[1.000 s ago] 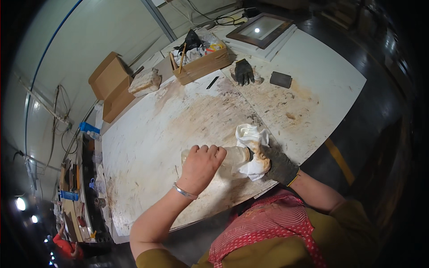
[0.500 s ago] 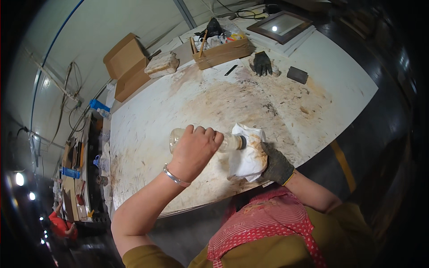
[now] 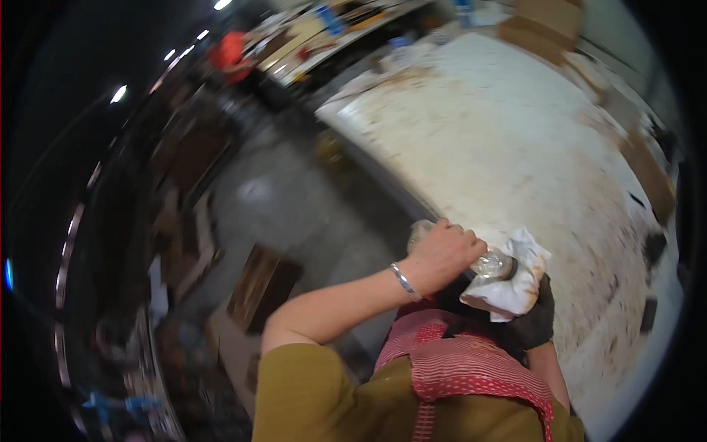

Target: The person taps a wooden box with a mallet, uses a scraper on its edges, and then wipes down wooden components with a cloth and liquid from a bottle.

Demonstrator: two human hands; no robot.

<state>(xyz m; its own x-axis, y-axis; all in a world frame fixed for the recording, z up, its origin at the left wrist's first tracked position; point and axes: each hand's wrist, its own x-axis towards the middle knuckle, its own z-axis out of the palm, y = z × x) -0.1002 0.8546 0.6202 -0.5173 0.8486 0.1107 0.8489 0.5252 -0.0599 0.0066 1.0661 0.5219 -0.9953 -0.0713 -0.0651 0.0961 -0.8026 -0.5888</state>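
Note:
My bare left hand (image 3: 444, 254), with a silver bracelet at the wrist, is wrapped round a clear bottle (image 3: 492, 263). The bottle lies almost on its side, its dark-rimmed mouth against a white cloth (image 3: 507, 296) with brown stains. Bunched up, the cloth is gripped by my right hand (image 3: 536, 318), which wears a dark glove; its fingers are partly hidden behind the cloth. Both hands are close to my red patterned apron (image 3: 471, 365), by the near edge of the stained white worktable (image 3: 471, 132).
Along the table's far side stand an open cardboard box (image 3: 541, 29) and a long carton (image 3: 648, 177). A dark glove (image 3: 652, 247) and a dark block (image 3: 649, 314) lie at right. On the floor at left is a brown wooden box (image 3: 264, 287). A person in red (image 3: 230, 57) is farther off.
The view has swung left, bringing the floor and the left side of the room into sight. Both hands, still holding bottle and cloth, have come nearer to my body.

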